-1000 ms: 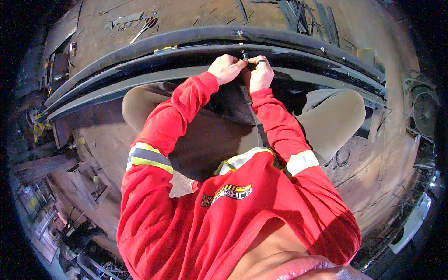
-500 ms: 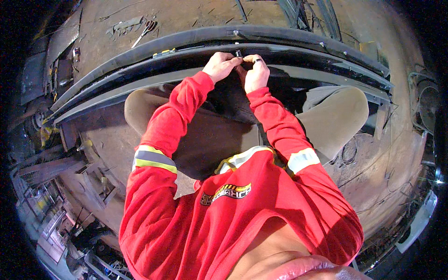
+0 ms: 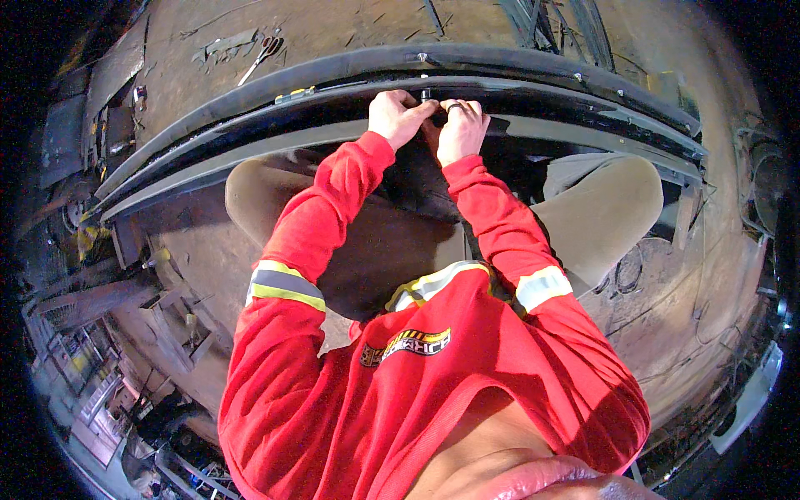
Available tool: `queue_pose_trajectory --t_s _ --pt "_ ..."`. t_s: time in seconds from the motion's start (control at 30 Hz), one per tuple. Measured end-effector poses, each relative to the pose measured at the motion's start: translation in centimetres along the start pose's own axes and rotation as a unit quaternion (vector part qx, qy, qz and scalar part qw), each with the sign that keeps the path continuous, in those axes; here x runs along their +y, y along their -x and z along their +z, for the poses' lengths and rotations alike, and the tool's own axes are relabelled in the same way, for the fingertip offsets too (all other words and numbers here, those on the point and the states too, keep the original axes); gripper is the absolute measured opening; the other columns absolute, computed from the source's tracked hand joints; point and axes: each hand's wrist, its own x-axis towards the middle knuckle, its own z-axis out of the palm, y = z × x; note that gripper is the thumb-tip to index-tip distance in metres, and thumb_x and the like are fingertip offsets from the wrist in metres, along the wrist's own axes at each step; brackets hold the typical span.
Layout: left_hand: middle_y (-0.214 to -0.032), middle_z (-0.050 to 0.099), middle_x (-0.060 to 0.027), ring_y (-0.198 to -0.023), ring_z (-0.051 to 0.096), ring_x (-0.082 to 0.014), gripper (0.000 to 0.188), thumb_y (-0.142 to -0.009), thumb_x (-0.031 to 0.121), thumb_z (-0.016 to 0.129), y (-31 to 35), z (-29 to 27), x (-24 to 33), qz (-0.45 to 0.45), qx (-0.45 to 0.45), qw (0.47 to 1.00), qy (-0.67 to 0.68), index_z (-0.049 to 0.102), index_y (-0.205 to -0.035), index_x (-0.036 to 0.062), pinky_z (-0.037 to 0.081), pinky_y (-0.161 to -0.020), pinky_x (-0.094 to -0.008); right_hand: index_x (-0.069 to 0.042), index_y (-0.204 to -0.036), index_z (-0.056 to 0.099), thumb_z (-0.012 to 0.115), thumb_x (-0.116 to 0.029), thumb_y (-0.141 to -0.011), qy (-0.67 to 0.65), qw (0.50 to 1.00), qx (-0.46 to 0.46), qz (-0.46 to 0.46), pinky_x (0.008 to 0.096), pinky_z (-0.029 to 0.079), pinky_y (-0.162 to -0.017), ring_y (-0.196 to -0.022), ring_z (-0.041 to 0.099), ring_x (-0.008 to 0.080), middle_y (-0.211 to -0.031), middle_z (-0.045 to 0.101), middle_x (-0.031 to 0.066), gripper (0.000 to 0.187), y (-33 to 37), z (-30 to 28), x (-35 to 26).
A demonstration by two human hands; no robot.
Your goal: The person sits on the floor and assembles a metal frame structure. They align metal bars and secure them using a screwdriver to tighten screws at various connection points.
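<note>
Both hands meet at the middle of a long dark metal channel (image 3: 550, 107) lying across in front of my legs. My left hand (image 3: 397, 118) is closed, thumb and fingers pinched at a small dark cylindrical fitting (image 3: 427, 95). My right hand (image 3: 461, 133), with a dark ring on one finger, is closed at the same fitting from the other side. The fitting's lower end is hidden by my fingertips. Left of my hands, a screwdriver with a yellow handle (image 3: 293, 96) lies along the channel's edge.
Small bright bolts (image 3: 578, 77) stick out along the far bar. Beyond it, scissors (image 3: 265, 55) lie on the brown floor near scraps, and long dark metal strips (image 3: 537, 25) lie at the top. Metal frames and clutter (image 3: 175, 321) stand at the lower left. My bent legs flank the near edge.
My hands have shifted slightly, and more of the dark fitting shows above my fingertips. My right hand's fingers have curled in more. The screwdriver stays on the channel.
</note>
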Motion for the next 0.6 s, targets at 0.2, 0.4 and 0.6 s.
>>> queue_pose_trajectory --t_s 0.2,0.4,0.6 --pt "-0.088 0.066 -0.0161 -0.085 0.061 -0.0192 0.048 -0.088 0.044 0.050 -1.0 -0.6 -1.4 -0.033 -0.118 0.991 0.057 0.066 -0.094 -0.0007 0.045 -0.080 -0.0313 -0.009 -0.080 0.065 0.070 -0.019 -0.066 0.012 0.999 -0.021 -0.042 0.0394 0.041 -0.077 -0.088 0.060 0.0235 -0.083 0.066 0.0042 0.018 0.3 0.7 0.8" --pt "-0.073 0.064 -0.0196 -0.070 0.065 -0.0321 0.034 -0.074 0.036 0.063 -0.4 1.0 -0.7 -0.002 0.008 1.000 0.010 0.068 -0.076 0.0031 0.052 -0.067 -0.0402 -0.010 -0.081 0.068 0.058 -0.014 -0.075 -0.208 0.943 -0.103 0.239 0.0404 0.049 -0.077 -0.084 0.063 0.0262 -0.087 0.067 0.0095 0.013 -1.7 -2.1 -1.7" --pt "-0.063 0.063 -0.0177 -0.060 0.063 -0.0304 0.044 -0.063 0.043 0.073 0.9 -0.5 0.2 -0.033 0.047 0.998 0.002 0.067 -0.066 -0.0006 0.051 -0.060 -0.0384 -0.004 -0.100 0.062 0.053 -0.012 -0.080 0.069 0.983 -0.167 0.025 0.0470 0.037 -0.089 -0.105 0.053 0.0255 -0.106 0.062 0.0076 0.024 0.1 -0.5 0.6"
